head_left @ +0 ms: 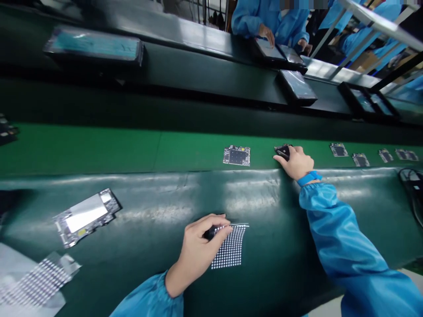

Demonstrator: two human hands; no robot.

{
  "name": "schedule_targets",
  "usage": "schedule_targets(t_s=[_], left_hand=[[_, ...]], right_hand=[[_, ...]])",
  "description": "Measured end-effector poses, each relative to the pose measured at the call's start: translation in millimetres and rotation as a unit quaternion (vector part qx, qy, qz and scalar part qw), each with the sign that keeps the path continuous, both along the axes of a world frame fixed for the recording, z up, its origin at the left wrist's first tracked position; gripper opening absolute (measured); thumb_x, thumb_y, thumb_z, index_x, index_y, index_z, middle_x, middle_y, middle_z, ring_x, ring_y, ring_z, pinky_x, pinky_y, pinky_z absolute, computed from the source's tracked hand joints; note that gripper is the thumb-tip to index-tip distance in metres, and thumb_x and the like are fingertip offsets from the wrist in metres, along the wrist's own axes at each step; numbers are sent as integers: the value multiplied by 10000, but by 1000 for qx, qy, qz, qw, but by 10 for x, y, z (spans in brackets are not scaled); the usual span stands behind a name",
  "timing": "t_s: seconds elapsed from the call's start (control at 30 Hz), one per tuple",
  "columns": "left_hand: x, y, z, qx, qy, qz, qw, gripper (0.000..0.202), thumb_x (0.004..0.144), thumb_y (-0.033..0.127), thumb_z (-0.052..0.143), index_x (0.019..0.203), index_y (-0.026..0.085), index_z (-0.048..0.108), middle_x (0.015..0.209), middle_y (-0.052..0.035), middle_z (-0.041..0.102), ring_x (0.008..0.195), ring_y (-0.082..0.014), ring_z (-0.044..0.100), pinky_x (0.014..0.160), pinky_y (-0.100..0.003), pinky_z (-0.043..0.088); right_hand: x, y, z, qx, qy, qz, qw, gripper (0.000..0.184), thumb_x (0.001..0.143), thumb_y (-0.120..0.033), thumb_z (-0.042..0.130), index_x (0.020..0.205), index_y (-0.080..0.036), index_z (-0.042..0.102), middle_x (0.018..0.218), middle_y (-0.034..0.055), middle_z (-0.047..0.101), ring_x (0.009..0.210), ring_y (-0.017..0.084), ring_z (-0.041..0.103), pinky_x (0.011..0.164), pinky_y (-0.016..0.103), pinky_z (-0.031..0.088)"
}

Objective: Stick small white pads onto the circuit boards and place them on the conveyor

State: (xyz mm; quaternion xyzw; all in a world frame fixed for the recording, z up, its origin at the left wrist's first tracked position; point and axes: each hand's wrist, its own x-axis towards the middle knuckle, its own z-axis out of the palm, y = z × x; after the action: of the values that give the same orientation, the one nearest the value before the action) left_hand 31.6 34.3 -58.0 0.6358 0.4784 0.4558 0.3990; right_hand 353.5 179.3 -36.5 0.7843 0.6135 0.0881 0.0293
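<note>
My left hand is closed in a pinch on the top edge of a sheet of small round white stickers, above the dark green mat. Something dark shows between its thumb and fingers; I cannot make out what. Out on the bright green strip, my right hand has thumb and fingers closed about a circuit board, partly hidden by the fingers. Left of that hand lies another circuit board, flat and untouched. A larger board with a bright silver plate rests on the mat to the left.
More dotted sticker sheets lie at the lower left. Several boards are spread along the strip at right, near a black cable. Black trays stand on the raised shelf behind, where a co-worker's hands touch another tray.
</note>
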Motion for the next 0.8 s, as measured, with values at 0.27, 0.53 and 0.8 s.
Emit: schedule_targets(t_s=[0.27,0.53,0.8], left_hand=[[-2,-14,-25,-6,-9,1,1000,59,823,176,731,798,220,763,777,-22,799,800,-228,793,696,-294,617],[27,-14,0,-21,-30,3,999,44,824,170,745,809,204,768,791,-21,797,778,-198,783,697,-268,610],[36,-22,11,-40,-42,-1,998,20,821,195,764,808,195,779,782,-39,798,769,-208,780,696,-295,629]], right_hand=[[184,-99,365,152,111,-10,982,291,918,-317,500,785,-147,696,717,101,671,667,229,603,608,324,376],[-654,-798,18,34,536,71,841,357,867,-435,630,631,-166,633,554,-4,567,527,143,493,525,282,394],[-906,-1143,379,18,623,170,764,469,1037,-504,396,963,-190,736,861,68,686,732,171,647,629,304,532]])
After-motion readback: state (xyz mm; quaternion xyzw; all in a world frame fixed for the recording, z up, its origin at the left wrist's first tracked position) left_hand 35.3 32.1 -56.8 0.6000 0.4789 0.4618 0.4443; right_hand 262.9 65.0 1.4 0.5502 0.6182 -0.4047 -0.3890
